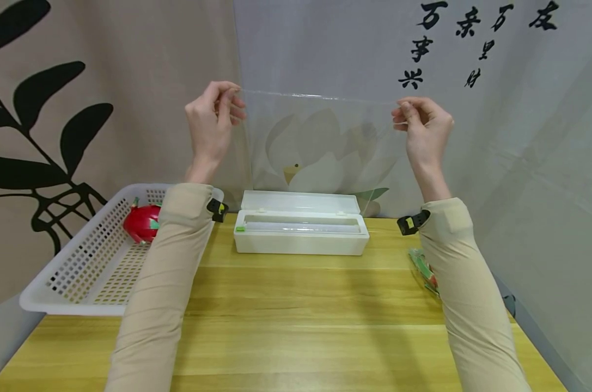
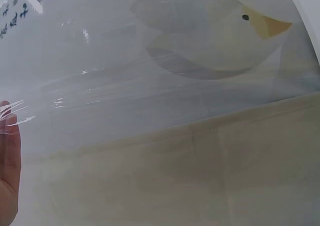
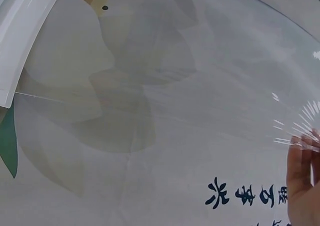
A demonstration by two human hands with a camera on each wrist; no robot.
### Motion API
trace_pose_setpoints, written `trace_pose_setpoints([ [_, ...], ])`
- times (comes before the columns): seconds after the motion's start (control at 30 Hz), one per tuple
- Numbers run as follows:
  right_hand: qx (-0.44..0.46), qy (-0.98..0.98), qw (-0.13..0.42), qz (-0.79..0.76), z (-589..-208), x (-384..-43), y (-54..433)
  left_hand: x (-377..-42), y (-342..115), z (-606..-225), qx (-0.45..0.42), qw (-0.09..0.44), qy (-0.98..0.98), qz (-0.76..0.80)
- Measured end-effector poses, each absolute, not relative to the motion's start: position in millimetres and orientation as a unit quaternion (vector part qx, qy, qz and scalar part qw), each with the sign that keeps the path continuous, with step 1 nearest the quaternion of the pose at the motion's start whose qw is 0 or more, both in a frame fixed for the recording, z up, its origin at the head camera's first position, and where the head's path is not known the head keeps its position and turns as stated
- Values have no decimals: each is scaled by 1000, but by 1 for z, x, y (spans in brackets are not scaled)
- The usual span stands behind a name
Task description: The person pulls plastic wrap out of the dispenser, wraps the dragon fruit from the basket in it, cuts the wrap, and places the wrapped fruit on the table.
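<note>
A clear sheet of plastic wrap (image 1: 320,97) is stretched in the air between both hands, its upper edge nearly level and glinting. My left hand (image 1: 213,122) pinches one top corner between thumb and fingers. At the other corner, my right hand (image 1: 427,128) pinches the film the same way. In the right wrist view, creases fan out from the fingers (image 3: 299,161). Below the sheet stands a white wrap dispenser box (image 1: 300,243), lid (image 1: 300,201) raised, with a roll visible inside. The film's lower part is hard to see against the curtain.
At the left a white perforated basket (image 1: 36,296) holds a red dragon fruit (image 1: 140,224), partly behind the left sleeve. A green-and-red item in clear wrap (image 1: 423,267) lies beside the right forearm. A printed curtain (image 1: 325,43) hangs behind the wooden table (image 1: 296,337).
</note>
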State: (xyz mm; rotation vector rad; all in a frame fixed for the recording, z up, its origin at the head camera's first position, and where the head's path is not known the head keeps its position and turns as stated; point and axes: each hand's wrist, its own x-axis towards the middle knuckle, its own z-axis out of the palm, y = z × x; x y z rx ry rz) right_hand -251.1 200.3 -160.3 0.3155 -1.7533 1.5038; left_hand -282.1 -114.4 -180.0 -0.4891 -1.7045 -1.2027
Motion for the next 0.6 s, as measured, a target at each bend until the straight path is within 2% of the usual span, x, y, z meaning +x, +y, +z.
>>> trace_pose_setpoints([
  [0.6,136,-674,418,594,-153,-242,195,-278,-117,-174,-245,525,-665,-472],
])
